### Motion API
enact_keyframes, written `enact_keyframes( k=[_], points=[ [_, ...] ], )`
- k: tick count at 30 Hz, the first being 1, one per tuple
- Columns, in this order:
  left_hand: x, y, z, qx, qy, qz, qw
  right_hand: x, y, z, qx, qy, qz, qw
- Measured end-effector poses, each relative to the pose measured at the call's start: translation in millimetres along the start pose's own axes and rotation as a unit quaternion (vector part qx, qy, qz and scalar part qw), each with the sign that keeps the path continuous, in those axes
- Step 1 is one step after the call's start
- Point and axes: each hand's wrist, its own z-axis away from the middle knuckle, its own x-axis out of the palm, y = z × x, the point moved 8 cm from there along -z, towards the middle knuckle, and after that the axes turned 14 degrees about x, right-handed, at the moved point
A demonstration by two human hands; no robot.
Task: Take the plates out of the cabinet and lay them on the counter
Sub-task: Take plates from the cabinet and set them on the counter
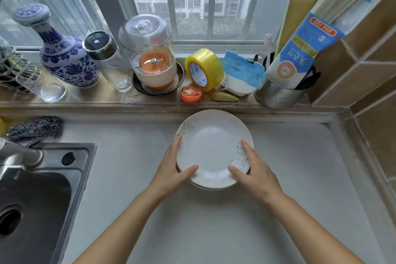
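A white plate (211, 139) with thin scroll patterns on its rim sits at the top of a small stack over the pale counter (289, 178), close to the window ledge. The edges of other plates show beneath its near rim. My left hand (173, 169) grips the stack's left edge, thumb on the top plate's rim and fingers along the side. My right hand (252, 169) grips the right edge the same way, thumb lying over the rim. The cabinet is out of view.
A steel sink (42, 210) with a tap lies at the left. On the ledge behind stand a blue-and-white vase (64, 58), glass jars, a small blender (154, 62), yellow tape (203, 68), a cut tomato (191, 94) and a steel utensil pot (278, 94). A tiled wall rises at the right.
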Motion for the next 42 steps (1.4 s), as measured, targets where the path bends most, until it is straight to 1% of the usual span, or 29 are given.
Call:
enact_keyframes(
  k=[6, 10, 14, 17, 20, 26, 30, 37, 42],
  points=[
    [-20.5, -3.7, -3.4, 0.024, -0.019, -0.083, 0.996, -9.3, 3.0, 0.8, -0.008, 0.036, 0.038, 0.999],
    [-24.6, -2.5, -6.7, 0.023, -0.022, -0.095, 0.995, -22.6, 7.0, 0.4, -0.016, 0.073, 0.007, 0.997],
    [-29.7, 0.9, -9.2, 0.018, 0.005, -0.103, 0.994, -23.9, 6.6, -1.9, -0.006, 0.057, -0.045, 0.997],
    [-28.9, 10.3, -11.3, 0.034, 0.011, -0.084, 0.996, -22.2, 4.9, -4.0, 0.009, 0.041, -0.085, 0.996],
    [-30.4, 12.8, -13.2, 0.020, 0.018, -0.061, 0.998, -21.3, 4.5, -5.4, 0.013, 0.030, -0.113, 0.993],
    [-30.4, 11.8, -12.0, -0.013, 0.025, -0.001, 1.000, -20.3, 0.8, 3.5, -0.018, 0.001, -0.158, 0.987],
    [-28.4, 15.1, -8.4, -0.032, 0.035, 0.046, 0.998, -25.4, -6.4, 10.9, -0.024, 0.016, -0.174, 0.984],
    [-41.6, 34.6, -5.2, -0.012, 0.071, 0.093, 0.993, -34.5, -22.0, 21.5, -0.028, 0.036, -0.225, 0.973],
    [-72.0, 52.9, 3.7, 0.001, 0.092, 0.118, 0.989, -37.0, -58.3, 33.2, -0.066, 0.021, -0.248, 0.966]
  ],
)
